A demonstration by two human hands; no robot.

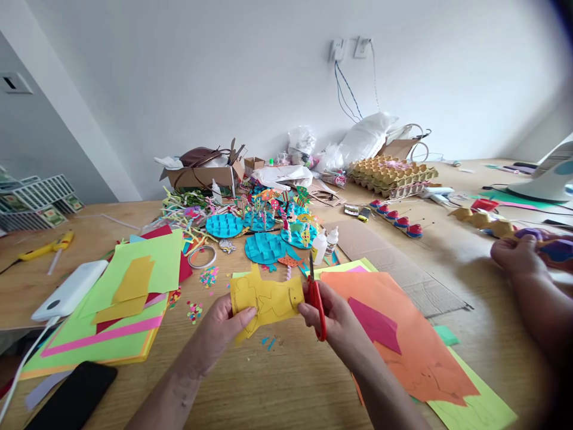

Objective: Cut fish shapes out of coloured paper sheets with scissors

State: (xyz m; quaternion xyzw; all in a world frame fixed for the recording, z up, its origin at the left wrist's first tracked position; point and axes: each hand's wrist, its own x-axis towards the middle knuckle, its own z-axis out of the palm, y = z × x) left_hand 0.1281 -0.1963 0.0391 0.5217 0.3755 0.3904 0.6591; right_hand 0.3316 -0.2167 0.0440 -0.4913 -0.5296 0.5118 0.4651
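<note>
My left hand (233, 315) pinches the left end of a yellow paper piece (273, 301) between thumb and fingers. Pencil outlines that look like fish run across the paper, and its edges are cut unevenly. In my right hand (329, 307) are red-handled scissors (319, 304), their blades pointing up and away from me. The right thumb and fingertips also touch the paper's right edge. The blades stand beside the paper, not on it. Small blue scraps (268, 343) lie on the table just below the paper.
Coloured paper sheets (156, 263) are stacked at left, near a phone (74, 397) and white power bank (71, 289). Orange paper (398, 322) lies right. Blue woven discs (264, 248) and glue bottles (319, 248) stand ahead. At far right, another person's hand (514, 257) holds a painted egg-carton strip (553, 248).
</note>
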